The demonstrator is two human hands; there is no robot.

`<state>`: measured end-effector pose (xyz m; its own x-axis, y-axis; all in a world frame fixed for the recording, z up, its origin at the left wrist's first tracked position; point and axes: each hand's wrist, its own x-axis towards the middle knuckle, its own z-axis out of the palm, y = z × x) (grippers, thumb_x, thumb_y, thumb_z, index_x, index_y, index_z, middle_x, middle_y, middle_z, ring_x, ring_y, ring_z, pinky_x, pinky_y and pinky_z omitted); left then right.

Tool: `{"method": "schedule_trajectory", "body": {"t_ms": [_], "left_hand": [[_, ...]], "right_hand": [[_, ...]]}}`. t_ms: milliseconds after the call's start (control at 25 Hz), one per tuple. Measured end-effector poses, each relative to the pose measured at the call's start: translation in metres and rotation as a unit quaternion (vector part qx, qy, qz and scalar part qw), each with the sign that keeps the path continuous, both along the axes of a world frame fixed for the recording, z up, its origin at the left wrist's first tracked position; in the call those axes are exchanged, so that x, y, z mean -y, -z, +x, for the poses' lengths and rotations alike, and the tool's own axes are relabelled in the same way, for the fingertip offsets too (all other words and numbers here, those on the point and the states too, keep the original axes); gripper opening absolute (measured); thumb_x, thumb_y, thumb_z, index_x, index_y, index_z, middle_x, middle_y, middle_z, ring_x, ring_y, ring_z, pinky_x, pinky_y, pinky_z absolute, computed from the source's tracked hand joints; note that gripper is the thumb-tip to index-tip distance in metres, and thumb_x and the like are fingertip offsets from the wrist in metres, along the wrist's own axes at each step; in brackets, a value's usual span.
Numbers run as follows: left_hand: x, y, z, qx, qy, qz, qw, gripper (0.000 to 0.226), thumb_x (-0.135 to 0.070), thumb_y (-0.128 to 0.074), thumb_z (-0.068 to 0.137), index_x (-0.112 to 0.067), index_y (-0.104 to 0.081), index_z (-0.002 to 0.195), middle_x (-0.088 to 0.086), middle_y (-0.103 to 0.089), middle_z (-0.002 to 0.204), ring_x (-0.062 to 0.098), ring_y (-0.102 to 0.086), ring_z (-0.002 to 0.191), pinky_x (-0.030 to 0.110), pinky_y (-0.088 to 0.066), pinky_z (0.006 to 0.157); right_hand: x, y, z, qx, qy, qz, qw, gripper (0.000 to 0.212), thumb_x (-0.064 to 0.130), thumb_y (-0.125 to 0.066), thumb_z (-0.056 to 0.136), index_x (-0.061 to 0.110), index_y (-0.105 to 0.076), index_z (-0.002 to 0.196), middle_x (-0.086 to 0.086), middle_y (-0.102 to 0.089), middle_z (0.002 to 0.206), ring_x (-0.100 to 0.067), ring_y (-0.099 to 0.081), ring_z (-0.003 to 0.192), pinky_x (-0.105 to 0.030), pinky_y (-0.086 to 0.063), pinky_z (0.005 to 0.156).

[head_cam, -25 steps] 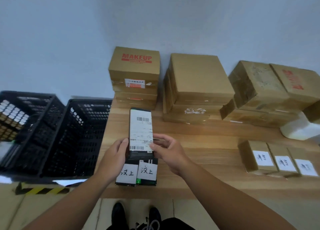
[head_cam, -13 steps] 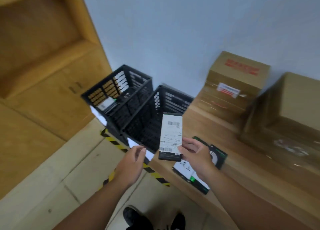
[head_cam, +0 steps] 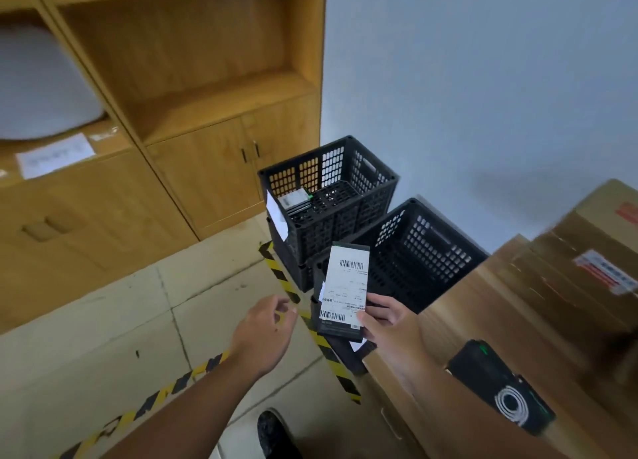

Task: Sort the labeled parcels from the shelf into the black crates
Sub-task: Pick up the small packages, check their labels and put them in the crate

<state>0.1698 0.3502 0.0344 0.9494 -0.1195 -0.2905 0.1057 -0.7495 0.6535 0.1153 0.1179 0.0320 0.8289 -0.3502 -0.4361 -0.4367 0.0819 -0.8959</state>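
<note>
At the left, a wooden cabinet [head_cam: 207, 168] is standing against the wall, and hazard tape [head_cam: 281, 279] is running across the floor in front of it. The left hand [head_cam: 266, 334] is hovering over that tape with its fingers loosely curled, holding nothing, near the carried parcel but not touching it. Behind it, the far crate [head_cam: 345, 230] is already holding one small parcel [head_cam: 294, 198] by its left wall, so at least one sort looks finished. The labeled parcel [head_cam: 341, 289], a flat black pack with a white barcode sheet facing the camera, is hanging in the air in front of the near crate [head_cam: 448, 251], just off the left edge of the table [head_cam: 466, 306]. The right hand [head_cam: 390, 324] is gripping its lower right corner, thumb on the label and fingers curled behind. The near crate's floor is mostly hidden, so its contents cannot be told. Further right, another black parcel [head_cam: 500, 386] is lying near the table's front edge, apparently waiting its turn, and cardboard boxes [head_cam: 587, 237] are crowding the back edge. The held parcel is not yet in a crate.
</note>
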Motion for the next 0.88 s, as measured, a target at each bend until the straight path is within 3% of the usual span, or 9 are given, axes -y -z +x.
{"method": "schedule_trajectory", "body": {"t_ms": [160, 280, 400, 520, 720, 880], "left_hand": [[-0.036, 0.000, 0.028, 0.023, -0.013, -0.002, 1.000, 0.033, -0.047, -0.052, 0.100, -0.033, -0.057, 0.129, -0.018, -0.059, 0.116, 0.005, -0.056, 0.106, 0.025, -0.042, 0.085], [-0.069, 0.002, 0.053, 0.063, -0.024, 0.017, 0.998, 0.035, -0.042, -0.055, 0.099, -0.029, -0.059, 0.131, -0.015, -0.058, 0.120, 0.010, -0.053, 0.117, 0.029, -0.042, 0.098], [-0.100, 0.000, 0.077, 0.095, -0.022, 0.053, 0.994, 0.037, -0.043, -0.053, 0.099, -0.028, -0.057, 0.133, -0.012, -0.055, 0.129, 0.011, -0.046, 0.126, 0.029, -0.035, 0.107], [-0.123, -0.004, 0.100, 0.113, -0.021, 0.084, 0.990, 0.040, -0.047, -0.049, 0.100, -0.030, -0.053, 0.137, -0.012, -0.051, 0.133, 0.011, -0.044, 0.127, 0.030, -0.033, 0.110], [-0.141, -0.003, 0.135, 0.109, -0.032, 0.099, 0.989, 0.044, -0.051, -0.045, 0.100, -0.032, -0.049, 0.139, -0.014, -0.048, 0.134, 0.010, -0.043, 0.125, 0.030, -0.033, 0.110], [-0.147, 0.004, 0.172, 0.089, -0.037, 0.107, 0.990, 0.045, -0.051, -0.044, 0.100, -0.032, -0.049, 0.140, -0.013, -0.047, 0.134, 0.010, -0.043, 0.126, 0.031, -0.032, 0.111]], "right_hand": [[-0.035, -0.004, 0.041, -0.003, -0.036, -0.015, 0.999, 0.030, 0.003, -0.076, 0.090, 0.016, -0.070, 0.115, -0.004, -0.079, 0.104, -0.018, -0.077, 0.094, -0.035, -0.065, 0.076], [-0.067, -0.006, 0.076, -0.002, -0.055, -0.008, 0.998, 0.028, 0.001, -0.076, 0.090, 0.019, -0.070, 0.111, -0.002, -0.080, 0.100, -0.016, -0.077, 0.090, -0.031, -0.064, 0.074], [-0.099, -0.006, 0.108, 0.003, -0.072, -0.015, 0.997, 0.030, 0.001, -0.076, 0.089, 0.017, -0.071, 0.114, -0.001, -0.081, 0.099, -0.017, -0.078, 0.091, -0.038, -0.065, 0.078], [-0.124, -0.003, 0.133, 0.010, -0.081, -0.012, 0.997, 0.035, 0.000, -0.075, 0.090, 0.012, -0.069, 0.122, -0.005, -0.080, 0.103, -0.020, -0.078, 0.094, -0.046, -0.064, 0.083], [-0.144, -0.002, 0.176, 0.014, -0.109, -0.002, 0.994, 0.034, -0.001, -0.075, 0.090, 0.013, -0.069, 0.120, -0.007, -0.080, 0.104, -0.020, -0.078, 0.094, -0.038, -0.065, 0.076], [-0.151, 0.010, 0.227, 0.004, -0.133, -0.005, 0.991, 0.032, 0.000, -0.076, 0.089, 0.015, -0.069, 0.117, -0.006, -0.080, 0.103, -0.020, -0.078, 0.094, -0.043, -0.065, 0.081]]}}
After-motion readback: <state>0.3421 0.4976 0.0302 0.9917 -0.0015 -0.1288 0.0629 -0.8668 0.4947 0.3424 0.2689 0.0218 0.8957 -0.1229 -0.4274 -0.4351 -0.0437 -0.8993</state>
